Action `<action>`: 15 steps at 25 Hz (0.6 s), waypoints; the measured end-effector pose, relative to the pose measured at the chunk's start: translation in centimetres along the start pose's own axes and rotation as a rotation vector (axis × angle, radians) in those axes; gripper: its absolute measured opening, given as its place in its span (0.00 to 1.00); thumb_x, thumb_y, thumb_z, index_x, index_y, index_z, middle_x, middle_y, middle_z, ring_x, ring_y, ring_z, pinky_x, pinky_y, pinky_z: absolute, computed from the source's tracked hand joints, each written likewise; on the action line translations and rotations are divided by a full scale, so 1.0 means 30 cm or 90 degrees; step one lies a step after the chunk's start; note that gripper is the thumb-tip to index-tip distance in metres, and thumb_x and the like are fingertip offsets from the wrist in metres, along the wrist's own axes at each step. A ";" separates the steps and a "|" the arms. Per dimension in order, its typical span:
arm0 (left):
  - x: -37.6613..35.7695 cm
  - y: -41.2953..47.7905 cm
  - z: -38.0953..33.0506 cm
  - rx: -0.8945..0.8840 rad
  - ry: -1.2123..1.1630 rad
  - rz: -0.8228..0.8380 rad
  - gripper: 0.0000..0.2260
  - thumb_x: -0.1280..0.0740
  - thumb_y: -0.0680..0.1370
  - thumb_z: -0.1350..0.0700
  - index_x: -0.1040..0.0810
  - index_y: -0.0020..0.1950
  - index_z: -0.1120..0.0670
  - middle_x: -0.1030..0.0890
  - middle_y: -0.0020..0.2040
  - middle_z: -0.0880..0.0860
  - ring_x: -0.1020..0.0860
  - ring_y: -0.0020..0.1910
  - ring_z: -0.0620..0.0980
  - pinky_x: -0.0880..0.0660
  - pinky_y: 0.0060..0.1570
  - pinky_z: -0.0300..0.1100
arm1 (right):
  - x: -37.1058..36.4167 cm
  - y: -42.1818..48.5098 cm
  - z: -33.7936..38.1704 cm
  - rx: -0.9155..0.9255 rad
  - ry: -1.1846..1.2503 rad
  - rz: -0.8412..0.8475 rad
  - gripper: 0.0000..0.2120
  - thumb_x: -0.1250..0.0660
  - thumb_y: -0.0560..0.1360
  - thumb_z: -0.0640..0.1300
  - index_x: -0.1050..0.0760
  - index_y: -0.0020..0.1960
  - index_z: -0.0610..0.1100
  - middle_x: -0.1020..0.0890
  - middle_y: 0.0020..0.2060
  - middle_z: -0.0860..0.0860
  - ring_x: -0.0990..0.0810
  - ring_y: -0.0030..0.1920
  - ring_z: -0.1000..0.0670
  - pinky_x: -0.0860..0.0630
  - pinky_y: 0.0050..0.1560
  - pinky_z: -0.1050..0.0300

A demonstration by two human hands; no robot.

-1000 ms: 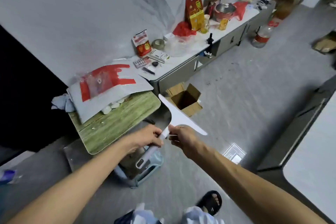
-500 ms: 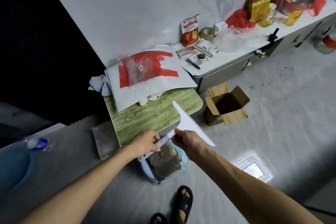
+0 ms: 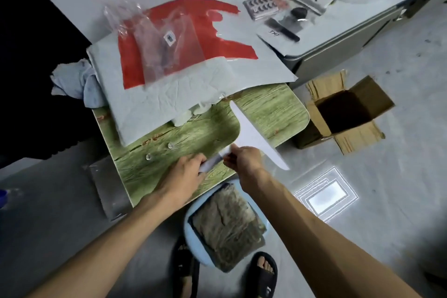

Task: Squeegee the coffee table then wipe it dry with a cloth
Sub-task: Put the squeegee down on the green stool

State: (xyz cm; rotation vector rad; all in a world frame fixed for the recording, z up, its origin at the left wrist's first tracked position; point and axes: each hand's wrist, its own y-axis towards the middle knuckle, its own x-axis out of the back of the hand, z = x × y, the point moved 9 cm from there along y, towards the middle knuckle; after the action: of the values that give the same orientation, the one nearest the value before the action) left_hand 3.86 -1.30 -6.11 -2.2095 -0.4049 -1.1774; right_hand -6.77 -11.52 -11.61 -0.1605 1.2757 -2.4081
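Observation:
A white squeegee (image 3: 251, 133) with a long blade hangs over the right part of the green wood-grain coffee table (image 3: 193, 138). My left hand (image 3: 187, 172) grips the lower end of its handle. My right hand (image 3: 244, 159) holds the handle just below the blade. The blade runs from the table's middle out past its near right edge. A crumpled light blue cloth (image 3: 77, 84) lies at the table's far left corner, partly under a white sheet (image 3: 164, 89). Two clear drops (image 3: 159, 151) sit on the table near my left hand.
A red and clear plastic bag (image 3: 179, 41) lies on the white sheet covering the table's far half. A grey cabinet (image 3: 338, 38) with small items stands at the right. An open cardboard box (image 3: 343, 113) is on the floor. A blue stool (image 3: 225, 227) stands by my sandalled feet.
The view has tilted down and closed in on the table. Both hands have carried the squeegee forward, so the blade now lies over the table's right part.

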 end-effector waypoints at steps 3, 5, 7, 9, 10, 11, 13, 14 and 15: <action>-0.093 0.113 0.113 -0.030 -0.009 -0.005 0.09 0.30 0.74 0.62 0.23 0.53 0.57 0.19 0.48 0.55 0.24 0.41 0.49 0.25 0.41 0.42 | -0.071 0.158 -0.063 0.035 -0.004 -0.014 0.14 0.40 0.80 0.37 0.29 0.36 0.37 0.25 0.29 0.44 0.26 0.26 0.51 0.25 0.27 0.62; -0.125 0.151 0.161 -0.028 -0.023 -0.006 0.11 0.30 0.74 0.63 0.23 0.56 0.60 0.19 0.50 0.58 0.22 0.42 0.53 0.24 0.43 0.43 | -0.090 0.214 -0.083 0.057 -0.022 -0.038 0.15 0.39 0.80 0.37 0.28 0.34 0.38 0.24 0.28 0.45 0.26 0.26 0.51 0.24 0.28 0.62; -0.145 0.177 0.200 -0.025 -0.029 -0.002 0.13 0.30 0.74 0.63 0.23 0.58 0.61 0.19 0.53 0.60 0.21 0.46 0.56 0.23 0.47 0.45 | -0.103 0.244 -0.102 0.069 -0.037 -0.054 0.15 0.39 0.79 0.38 0.28 0.33 0.39 0.23 0.28 0.45 0.25 0.27 0.50 0.25 0.30 0.60; -0.166 0.189 0.220 -0.022 -0.030 0.018 0.13 0.31 0.75 0.64 0.24 0.59 0.62 0.20 0.55 0.60 0.21 0.49 0.57 0.25 0.50 0.44 | -0.110 0.257 -0.120 0.068 -0.069 -0.066 0.15 0.38 0.78 0.39 0.27 0.33 0.39 0.22 0.29 0.45 0.25 0.29 0.49 0.27 0.33 0.57; -0.171 0.191 0.219 -0.026 -0.026 0.028 0.13 0.31 0.75 0.65 0.24 0.59 0.62 0.21 0.55 0.61 0.21 0.49 0.57 0.27 0.49 0.43 | -0.115 0.256 -0.121 0.070 -0.079 -0.063 0.14 0.37 0.78 0.40 0.26 0.34 0.39 0.21 0.29 0.45 0.25 0.29 0.49 0.27 0.33 0.57; -0.176 0.194 0.219 -0.033 -0.023 0.039 0.13 0.32 0.75 0.65 0.24 0.59 0.63 0.21 0.55 0.61 0.22 0.49 0.56 0.29 0.48 0.41 | -0.117 0.251 -0.119 0.073 -0.073 -0.056 0.13 0.37 0.78 0.41 0.25 0.36 0.38 0.20 0.30 0.45 0.24 0.29 0.49 0.27 0.33 0.58; -0.174 0.189 0.214 -0.040 -0.017 0.051 0.15 0.32 0.75 0.66 0.27 0.61 0.62 0.23 0.57 0.60 0.23 0.49 0.55 0.29 0.48 0.40 | -0.101 0.222 -0.108 0.080 -0.029 -0.026 0.11 0.36 0.78 0.41 0.23 0.39 0.38 0.20 0.33 0.45 0.22 0.32 0.50 0.23 0.35 0.59; -0.159 0.181 0.200 -0.058 -0.010 0.037 0.16 0.33 0.74 0.66 0.28 0.61 0.62 0.25 0.58 0.60 0.23 0.51 0.55 0.27 0.49 0.42 | -0.073 0.200 -0.104 0.092 -0.025 -0.016 0.09 0.35 0.78 0.41 0.22 0.41 0.39 0.20 0.34 0.45 0.21 0.33 0.50 0.22 0.37 0.57; -0.140 0.168 0.172 -0.093 -0.005 0.015 0.16 0.34 0.74 0.66 0.29 0.61 0.61 0.26 0.59 0.58 0.23 0.52 0.56 0.24 0.49 0.46 | -0.027 0.176 -0.110 0.108 -0.061 -0.018 0.09 0.35 0.78 0.42 0.21 0.42 0.39 0.20 0.34 0.46 0.21 0.34 0.50 0.20 0.39 0.55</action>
State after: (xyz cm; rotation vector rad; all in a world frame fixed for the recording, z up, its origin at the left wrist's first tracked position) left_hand 7.46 -1.92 -13.62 -2.3376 -0.3038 -1.2221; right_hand -5.39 -11.30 -17.74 -0.2439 1.0284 -2.4872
